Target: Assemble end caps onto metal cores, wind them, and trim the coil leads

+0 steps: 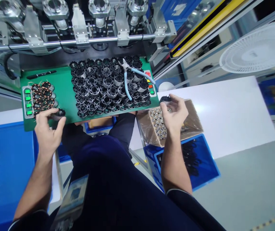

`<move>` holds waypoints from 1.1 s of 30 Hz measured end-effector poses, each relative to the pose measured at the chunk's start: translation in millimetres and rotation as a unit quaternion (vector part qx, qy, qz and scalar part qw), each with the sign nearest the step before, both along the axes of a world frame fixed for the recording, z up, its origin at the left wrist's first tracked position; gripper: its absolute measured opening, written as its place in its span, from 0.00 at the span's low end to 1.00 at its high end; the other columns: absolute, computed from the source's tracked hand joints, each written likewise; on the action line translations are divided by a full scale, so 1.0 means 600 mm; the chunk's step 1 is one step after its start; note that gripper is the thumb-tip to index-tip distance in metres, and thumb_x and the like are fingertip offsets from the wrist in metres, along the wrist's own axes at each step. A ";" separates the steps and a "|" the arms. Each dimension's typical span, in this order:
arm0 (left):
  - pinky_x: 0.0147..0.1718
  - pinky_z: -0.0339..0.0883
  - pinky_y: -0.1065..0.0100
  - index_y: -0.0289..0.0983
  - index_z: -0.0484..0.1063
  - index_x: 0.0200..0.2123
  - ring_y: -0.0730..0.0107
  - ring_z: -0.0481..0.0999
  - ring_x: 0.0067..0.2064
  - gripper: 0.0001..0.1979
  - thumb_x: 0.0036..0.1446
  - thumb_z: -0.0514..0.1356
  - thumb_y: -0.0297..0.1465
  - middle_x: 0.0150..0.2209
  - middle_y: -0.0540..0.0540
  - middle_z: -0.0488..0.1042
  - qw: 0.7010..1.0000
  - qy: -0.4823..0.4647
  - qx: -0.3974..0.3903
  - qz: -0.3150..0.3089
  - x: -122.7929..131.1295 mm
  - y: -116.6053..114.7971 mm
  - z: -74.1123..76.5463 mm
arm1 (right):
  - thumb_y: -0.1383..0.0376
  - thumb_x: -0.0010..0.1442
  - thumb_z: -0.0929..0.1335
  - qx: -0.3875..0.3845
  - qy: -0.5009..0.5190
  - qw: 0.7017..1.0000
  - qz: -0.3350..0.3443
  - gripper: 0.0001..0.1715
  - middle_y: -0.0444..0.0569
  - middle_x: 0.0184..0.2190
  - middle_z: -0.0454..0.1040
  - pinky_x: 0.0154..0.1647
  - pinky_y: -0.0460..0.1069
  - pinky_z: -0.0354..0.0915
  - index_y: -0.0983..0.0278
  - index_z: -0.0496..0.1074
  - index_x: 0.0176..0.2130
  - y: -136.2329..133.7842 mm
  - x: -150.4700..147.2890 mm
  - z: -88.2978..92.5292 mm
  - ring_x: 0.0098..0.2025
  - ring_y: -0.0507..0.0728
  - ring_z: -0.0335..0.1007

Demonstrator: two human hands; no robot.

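Fingers of the left hand (46, 132), half-curled, pinch a black toothed ring (61, 113) over the front-left of the flat green worktop (65, 86); the right hand (175, 114) likewise pinches another black ring (165, 99) beyond its right edge.

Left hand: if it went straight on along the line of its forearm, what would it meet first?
Most likely the copper-wound cores on the green board, just beyond the fingers of the left hand. How high the hand is above the board is unclear from this view.
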State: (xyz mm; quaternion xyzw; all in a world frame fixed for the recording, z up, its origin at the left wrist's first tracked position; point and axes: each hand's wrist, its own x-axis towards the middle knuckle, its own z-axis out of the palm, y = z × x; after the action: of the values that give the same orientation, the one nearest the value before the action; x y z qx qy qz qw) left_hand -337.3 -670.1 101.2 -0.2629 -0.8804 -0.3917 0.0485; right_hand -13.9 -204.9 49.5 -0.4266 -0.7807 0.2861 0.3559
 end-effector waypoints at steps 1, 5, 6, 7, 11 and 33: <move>0.72 0.85 0.32 0.42 0.83 0.64 0.37 0.91 0.66 0.25 0.70 0.77 0.45 0.63 0.37 0.90 1.000 -0.007 0.014 0.006 0.002 0.000 -0.002 | 0.43 0.70 0.80 0.000 -0.002 1.000 -0.004 0.42 0.60 0.63 0.88 0.66 0.66 0.88 0.60 0.81 0.73 -0.001 0.000 -0.002 0.58 0.66 0.90; 0.65 0.88 0.42 0.43 0.84 0.66 0.45 0.93 0.59 0.26 0.71 0.79 0.46 0.61 0.40 0.92 0.999 -0.028 -0.017 0.003 0.008 0.002 -0.018 | 0.41 0.68 0.80 0.001 -0.029 0.999 -0.018 0.42 0.61 0.60 0.90 0.68 0.67 0.87 0.63 0.84 0.69 0.003 -0.006 -0.024 0.56 0.67 0.90; 0.64 0.88 0.43 0.43 0.86 0.65 0.45 0.92 0.56 0.24 0.73 0.78 0.48 0.58 0.40 0.92 0.999 -0.016 -0.052 -0.005 0.010 0.001 -0.021 | 0.40 0.66 0.80 0.000 -0.039 0.999 -0.019 0.40 0.61 0.58 0.91 0.68 0.68 0.87 0.63 0.85 0.65 0.003 -0.007 -0.029 0.55 0.67 0.89; 0.62 0.87 0.43 0.44 0.88 0.63 0.45 0.91 0.54 0.22 0.75 0.77 0.49 0.56 0.39 0.92 0.997 0.001 -0.082 -0.010 0.012 -0.001 -0.024 | 0.40 0.65 0.81 -0.001 -0.047 0.999 -0.021 0.39 0.60 0.55 0.91 0.69 0.69 0.86 0.63 0.87 0.62 0.003 -0.008 -0.034 0.54 0.67 0.88; 0.57 0.85 0.43 0.46 0.89 0.63 0.44 0.86 0.50 0.21 0.75 0.78 0.49 0.51 0.40 0.91 0.993 0.043 -0.106 0.007 0.028 -0.014 -0.029 | 0.37 0.65 0.81 -0.005 -0.045 0.998 -0.036 0.40 0.60 0.54 0.91 0.68 0.70 0.84 0.63 0.85 0.61 -0.005 -0.010 -0.036 0.51 0.68 0.86; 0.71 0.79 0.52 0.32 0.86 0.61 0.58 0.87 0.61 0.34 0.58 0.86 0.43 0.62 0.39 0.92 0.978 0.065 -0.087 -0.175 -0.409 0.640 0.249 | 0.65 0.50 0.90 0.148 -0.128 0.947 0.257 0.24 0.43 0.47 0.93 0.74 0.67 0.83 0.55 0.85 0.43 0.322 -0.644 0.324 0.53 0.63 0.85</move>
State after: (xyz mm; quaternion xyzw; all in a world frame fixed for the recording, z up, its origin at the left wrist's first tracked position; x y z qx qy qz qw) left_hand -582.6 -285.9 250.6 -0.4414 -0.8464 -0.2977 0.0132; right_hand -400.1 -11.5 244.0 -0.1874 -0.9362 0.1925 0.2266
